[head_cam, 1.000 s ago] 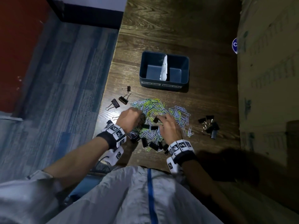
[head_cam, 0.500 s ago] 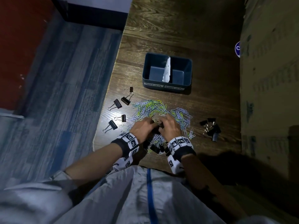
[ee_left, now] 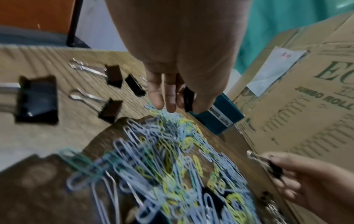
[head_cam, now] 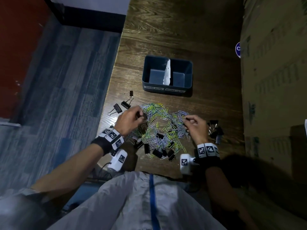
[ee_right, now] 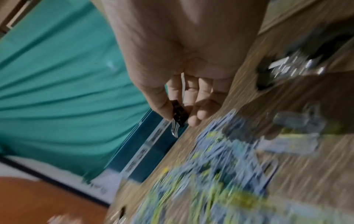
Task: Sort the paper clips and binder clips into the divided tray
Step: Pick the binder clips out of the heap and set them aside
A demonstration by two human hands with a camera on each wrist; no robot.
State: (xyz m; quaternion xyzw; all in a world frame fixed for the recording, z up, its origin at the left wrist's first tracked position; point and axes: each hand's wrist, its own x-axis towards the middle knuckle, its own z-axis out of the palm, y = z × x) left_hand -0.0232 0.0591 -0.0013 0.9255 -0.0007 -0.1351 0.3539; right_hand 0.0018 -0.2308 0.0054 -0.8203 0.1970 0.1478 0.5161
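A mixed pile of coloured paper clips [head_cam: 159, 123] and black binder clips [head_cam: 159, 152] lies on the wooden table. Beyond it stands the dark blue divided tray [head_cam: 146, 72], with a white paper divider [head_cam: 167, 74] and both compartments bare. My left hand [head_cam: 141, 114] hovers over the pile's left side, its fingers [ee_left: 168, 98] gripping a black binder clip [ee_left: 188, 98]. My right hand [head_cam: 186, 119] is over the pile's right side. It pinches another black binder clip [ee_right: 178, 115] between thumb and fingers.
Loose binder clips [head_cam: 121, 107] lie left of the pile near the table's left edge. Another cluster of binder clips [head_cam: 216, 130] sits to the right. A cardboard box [head_cam: 274, 97] walls off the right side. Blue carpet [head_cam: 58, 97] lies below the table edge.
Both hands were together in the middle of the pile. They have since risen and moved apart, left hand going left and right hand going right, each with a binder clip.
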